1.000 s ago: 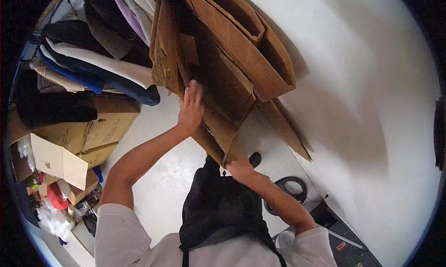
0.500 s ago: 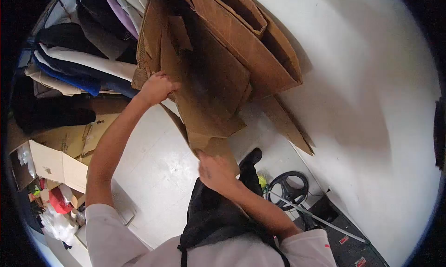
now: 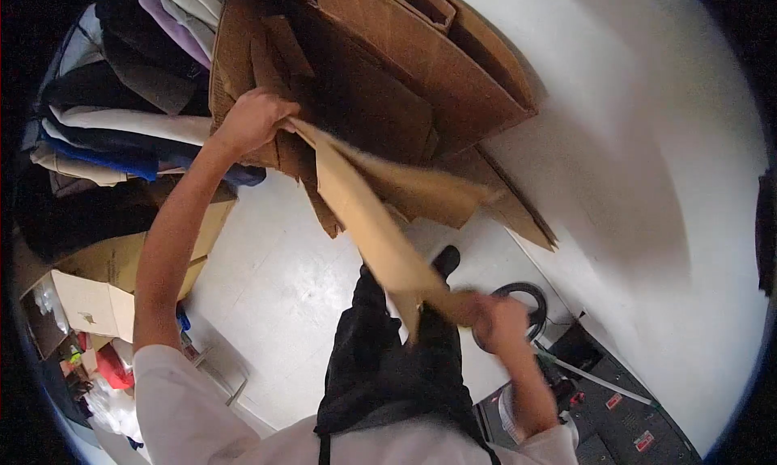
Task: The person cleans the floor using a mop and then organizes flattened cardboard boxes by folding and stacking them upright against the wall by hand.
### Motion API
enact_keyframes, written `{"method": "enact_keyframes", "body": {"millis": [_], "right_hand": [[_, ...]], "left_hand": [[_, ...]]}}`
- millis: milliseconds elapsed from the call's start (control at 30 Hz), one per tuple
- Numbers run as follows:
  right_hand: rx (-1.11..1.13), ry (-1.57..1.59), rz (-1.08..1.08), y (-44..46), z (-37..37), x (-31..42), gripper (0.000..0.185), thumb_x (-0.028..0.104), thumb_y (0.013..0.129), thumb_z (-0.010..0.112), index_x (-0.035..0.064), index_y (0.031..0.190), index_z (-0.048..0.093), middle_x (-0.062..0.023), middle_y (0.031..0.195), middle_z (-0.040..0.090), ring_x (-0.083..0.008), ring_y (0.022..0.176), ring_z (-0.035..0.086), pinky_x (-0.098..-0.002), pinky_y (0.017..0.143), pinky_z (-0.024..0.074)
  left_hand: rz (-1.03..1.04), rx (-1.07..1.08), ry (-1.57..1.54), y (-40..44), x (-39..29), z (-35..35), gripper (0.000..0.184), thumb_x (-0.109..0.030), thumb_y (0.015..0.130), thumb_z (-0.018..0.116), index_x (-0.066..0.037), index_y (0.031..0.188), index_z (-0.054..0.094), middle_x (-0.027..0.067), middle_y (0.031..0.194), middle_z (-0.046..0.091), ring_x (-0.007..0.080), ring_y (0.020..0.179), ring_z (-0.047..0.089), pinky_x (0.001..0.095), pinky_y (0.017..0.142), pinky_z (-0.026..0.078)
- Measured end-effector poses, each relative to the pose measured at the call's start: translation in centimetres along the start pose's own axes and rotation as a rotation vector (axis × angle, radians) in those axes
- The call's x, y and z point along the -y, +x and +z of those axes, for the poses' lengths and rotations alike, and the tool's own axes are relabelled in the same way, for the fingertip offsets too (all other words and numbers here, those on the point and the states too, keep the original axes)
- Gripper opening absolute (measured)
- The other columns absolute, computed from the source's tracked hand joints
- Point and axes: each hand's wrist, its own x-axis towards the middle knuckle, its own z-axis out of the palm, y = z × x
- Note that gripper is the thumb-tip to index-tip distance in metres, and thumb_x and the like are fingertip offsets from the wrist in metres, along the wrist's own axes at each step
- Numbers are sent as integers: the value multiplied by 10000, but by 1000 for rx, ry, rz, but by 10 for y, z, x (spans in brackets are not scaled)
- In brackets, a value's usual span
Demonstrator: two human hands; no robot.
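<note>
My left hand (image 3: 257, 121) is closed on the upper end of a folded cardboard piece (image 3: 368, 222), beside the larger flattened cardboard boxes (image 3: 364, 84). At the lower right end of that piece, my right hand (image 3: 503, 323) is closed on its edge, somewhat blurred by motion. The piece stretches slanting between both hands, over my legs, with its flaps spread apart. Behind it, the larger boxes lean near the white wall, one strip of cardboard (image 3: 518, 198) jutting down to the right.
Stacked fabrics (image 3: 133, 125) are at the upper left, above a closed carton (image 3: 206, 230). An open carton (image 3: 85, 307) and plastic bags (image 3: 113, 408) lie below. At the lower right are a black wheel-like ring (image 3: 534, 303), a pale tube (image 3: 599, 380) and a dark platform (image 3: 623, 433).
My left hand has shifted up and left. My right hand has swung to the right, pulling out the lower end of the cardboard piece, which now stands apart from the larger boxes.
</note>
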Motion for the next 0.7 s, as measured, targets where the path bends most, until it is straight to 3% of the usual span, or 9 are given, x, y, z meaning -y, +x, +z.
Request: {"method": "enact_keyframes", "body": {"millis": [67,200,300,433,467,567,633,667,700], "right_hand": [[-224,-88,-89,37,-26,-26,349,19,616,554,164,932,581,-83,749,595,-278,682,575,-401,604,447],[-433,-398,-397,91,-77,-36,156,87,622,565,161,754,603,-22,735,582,-195,827,530,-435,845,353],[-619,-240,-611,131,-47,-26,156,62,616,542,159,734,576,13,750,532,-176,888,489,-456,874,321],[-567,-101,-960,153,-26,70,30,151,636,539,165,663,537,20,797,497,-182,971,460,-505,978,217],[-606,-6,-994,156,-20,83,36,167,628,542,167,664,545,-1,789,487,-185,998,448,-514,1005,173],[-586,39,-967,156,-5,99,57,140,629,559,150,630,502,18,880,485,-190,1088,396,-533,984,207],[-587,-6,-892,160,-5,101,84,153,634,573,157,708,532,-4,960,476,-226,1118,365,-529,979,211],[-581,-46,-812,160,-4,100,148,165,640,587,165,787,563,-25,1039,467,-262,1148,335,-525,974,214],[-577,-44,-807,150,-5,99,148,165,640,587,165,787,563,-25,1039,467,-262,1148,335,-525,974,214]], "left_hand": [[122,29,40,5,-5,-3,176,-169,691,564,-96,850,581,96,735,579,258,785,548,370,777,388],[96,135,94,-43,1,19,199,-163,682,562,-82,863,586,95,766,575,248,825,536,369,849,347],[197,117,173,-74,2,32,255,-129,667,572,-94,919,583,104,836,577,234,889,522,395,916,301],[-7,530,-167,-92,-47,-22,532,-166,545,626,-110,1066,535,125,968,564,247,982,500,457,1004,188],[178,429,-154,-109,-51,-8,595,-206,501,633,-105,1077,525,132,973,561,258,998,489,454,1018,159],[265,441,-191,-106,-71,-9,552,-227,519,647,-93,1046,549,132,938,574,255,952,517,455,963,258],[128,409,-257,-100,-76,-1,454,-243,535,660,-75,951,592,125,806,596,264,812,560,430,835,374],[136,411,-257,-105,-75,4,454,-243,535,660,-75,951,592,125,806,596,264,812,560,430,835,374],[9,365,-240,-117,-76,10,392,-234,535,662,-69,886,604,120,738,590,274,739,560,423,751,399]]}}
